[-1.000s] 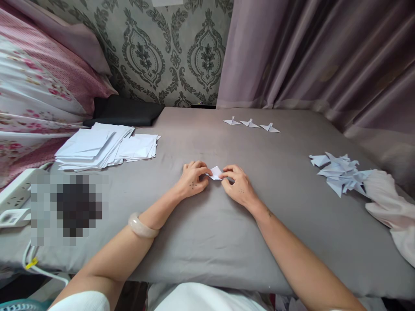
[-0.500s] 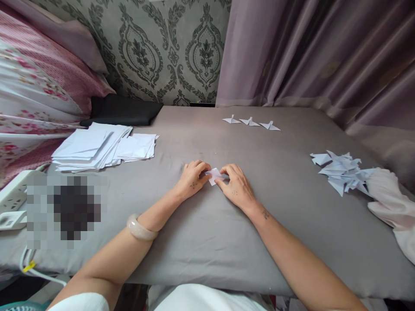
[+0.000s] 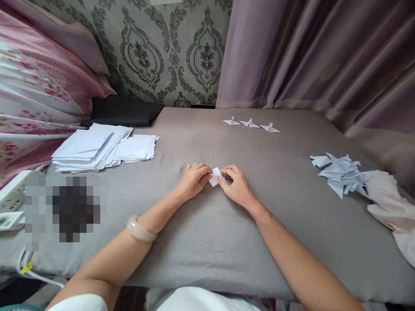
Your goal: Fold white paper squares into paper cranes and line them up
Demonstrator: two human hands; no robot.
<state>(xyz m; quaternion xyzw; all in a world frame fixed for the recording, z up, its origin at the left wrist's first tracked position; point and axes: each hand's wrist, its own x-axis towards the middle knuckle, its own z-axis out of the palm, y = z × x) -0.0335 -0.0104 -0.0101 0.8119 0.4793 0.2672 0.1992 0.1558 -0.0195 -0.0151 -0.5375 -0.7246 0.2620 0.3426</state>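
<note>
A small folded piece of white paper [image 3: 215, 177] is between my hands, just above or on the grey cloth, a diamond shape from here. My left hand [image 3: 196, 180] pinches its left corner between thumb and fingers. At the right edge, the thumb and fingertips of my right hand [image 3: 236, 183] close on the paper, partly hiding that side. Farther back, three folded paper cranes [image 3: 250, 124] stand in a row. A heap of more folded paper birds [image 3: 345, 172] lies off to the right.
On the left are stacked white paper sheets [image 3: 84, 144] and a smaller pile of paper squares [image 3: 138, 148]. Behind them rests a black folded item [image 3: 123, 111]. A white power strip [image 3: 13, 194] sits at the left edge; pale cloth [image 3: 389, 203] borders the right heap.
The paper has turned slightly between my fingers and shows a fuller diamond face. My right hand has shifted a little to the right edge; both hands stay in the same place otherwise.
</note>
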